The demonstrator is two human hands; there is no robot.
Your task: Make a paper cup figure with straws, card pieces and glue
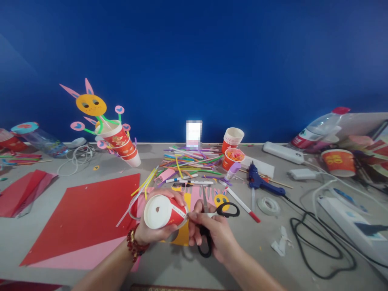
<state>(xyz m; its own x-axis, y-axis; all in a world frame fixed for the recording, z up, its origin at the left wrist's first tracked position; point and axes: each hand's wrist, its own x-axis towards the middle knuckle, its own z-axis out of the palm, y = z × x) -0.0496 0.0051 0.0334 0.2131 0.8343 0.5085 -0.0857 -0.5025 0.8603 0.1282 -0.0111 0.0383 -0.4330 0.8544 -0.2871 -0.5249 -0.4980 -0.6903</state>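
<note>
My left hand (165,232) is wrapped round a red and white paper cup (157,211), tipped so its white base faces me; a dark spot or hole shows in the base. Black-handled scissors (224,209) are in my right hand (212,228), blades pointing up and away. The fingertips of that hand meet the cup at its right end; whether they pinch its rim I cannot make out. Beneath both hands lie yellow and pink paper (183,236). Just beyond the scissors is a small yellow rabbit-face cutout (221,201).
Red paper (91,206) spreads at left, before a rabbit figure of stacked cups (121,141). Behind my hands lie many pipe cleaners (190,159) and markers. At right are a blue glue gun (263,182), a tape roll (268,205), black cable (306,258) and a power strip (342,218).
</note>
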